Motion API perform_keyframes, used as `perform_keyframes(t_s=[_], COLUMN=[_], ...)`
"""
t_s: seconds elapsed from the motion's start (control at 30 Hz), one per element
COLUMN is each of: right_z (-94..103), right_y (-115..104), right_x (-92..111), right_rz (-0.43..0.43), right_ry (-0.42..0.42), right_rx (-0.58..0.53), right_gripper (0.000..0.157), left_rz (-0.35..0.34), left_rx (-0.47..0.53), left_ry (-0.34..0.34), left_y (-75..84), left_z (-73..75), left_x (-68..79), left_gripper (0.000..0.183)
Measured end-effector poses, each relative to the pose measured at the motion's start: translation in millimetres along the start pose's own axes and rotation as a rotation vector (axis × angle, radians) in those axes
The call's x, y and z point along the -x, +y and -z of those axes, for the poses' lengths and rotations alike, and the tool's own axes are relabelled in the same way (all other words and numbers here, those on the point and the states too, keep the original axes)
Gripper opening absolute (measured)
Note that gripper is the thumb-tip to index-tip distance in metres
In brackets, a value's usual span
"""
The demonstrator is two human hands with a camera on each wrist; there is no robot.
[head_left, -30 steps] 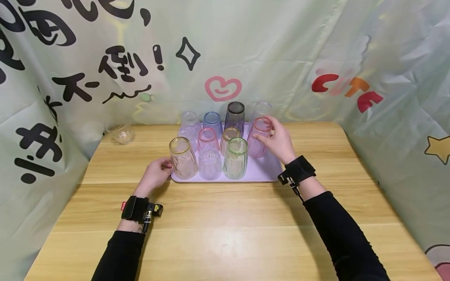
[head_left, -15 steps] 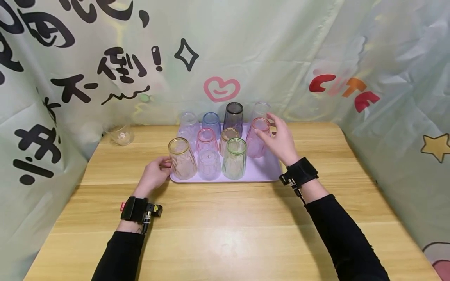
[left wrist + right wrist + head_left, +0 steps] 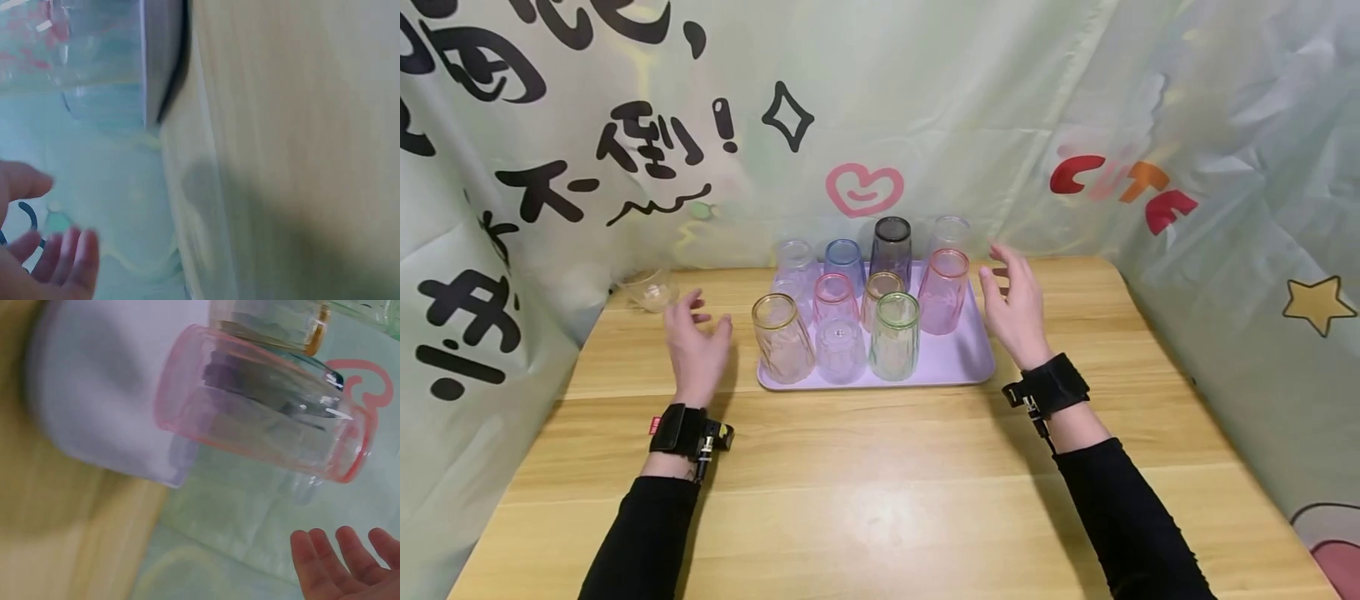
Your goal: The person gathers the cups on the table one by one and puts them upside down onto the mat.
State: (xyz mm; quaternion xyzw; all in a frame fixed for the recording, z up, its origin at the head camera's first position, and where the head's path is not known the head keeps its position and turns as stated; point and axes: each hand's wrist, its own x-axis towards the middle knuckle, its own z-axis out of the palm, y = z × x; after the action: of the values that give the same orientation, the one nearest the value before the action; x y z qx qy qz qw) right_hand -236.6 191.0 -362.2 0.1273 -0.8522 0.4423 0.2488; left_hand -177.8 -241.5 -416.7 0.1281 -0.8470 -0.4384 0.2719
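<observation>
My left hand (image 3: pixel 696 354) is raised left of the lilac tray (image 3: pixel 958 362), fingers spread and holding nothing. Nearest it are a clear glass cup (image 3: pixel 651 292) at the table's back left corner and an amber-rimmed glass (image 3: pixel 784 346) on the tray. My right hand (image 3: pixel 1021 317) hovers beside the tray's right edge with loosely bent fingers, apart from a pink glass (image 3: pixel 942 296). That glass stands narrower end up, as the right wrist view shows. Beside it on the tray are a green-rimmed glass (image 3: pixel 895 342) and a low clear glass (image 3: pixel 840 350).
Behind these stand a dark grey glass (image 3: pixel 891 250), a blue glass (image 3: pixel 846 265), a second pink glass (image 3: pixel 835 298) and more clear ones. The wooden table (image 3: pixel 865 483) meets a printed cloth (image 3: pixel 970 108) at the back and sides.
My right hand has let go of the pink glass and drawn back to the right. From the tray's left edge, my left hand has lifted away leftward and opened out.
</observation>
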Motion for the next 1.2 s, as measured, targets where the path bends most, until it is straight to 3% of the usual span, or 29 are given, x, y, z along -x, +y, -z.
perform_keyframes(t_s=[0.23, 0.4, 0.57, 0.87, 1.2], right_z=[1.3, -1.6, -5.1, -9.1, -9.8], right_y=[20.0, 31.5, 36.2, 41.5, 44.6], right_x=[14.9, 23.1, 28.2, 37.3, 41.3], right_rz=[-0.108, -0.190, -0.229, -0.214, -0.212], right_ry=[-0.106, -0.223, -0.336, -0.481, -0.502], right_rx=[0.141, 0.224, 0.301, 0.393, 0.448], right_gripper=[0.046, 0.052, 0.056, 0.057, 0.047], left_rz=[0.059, 0.097, 0.190, 0.400, 0.468], left_rx=[-0.062, -0.097, -0.128, -0.127, -0.130], left_ry=[0.196, 0.266, 0.296, 0.112, -0.016], left_y=[-5.9, -19.5, -34.9, -43.2, -48.6], left_z=[11.3, 16.8, 23.7, 42.5, 52.6], left_x=[-22.9, -42.9, -61.4, -86.7, -100.4], left_gripper=[0.083, 0.100, 0.109, 0.123, 0.124])
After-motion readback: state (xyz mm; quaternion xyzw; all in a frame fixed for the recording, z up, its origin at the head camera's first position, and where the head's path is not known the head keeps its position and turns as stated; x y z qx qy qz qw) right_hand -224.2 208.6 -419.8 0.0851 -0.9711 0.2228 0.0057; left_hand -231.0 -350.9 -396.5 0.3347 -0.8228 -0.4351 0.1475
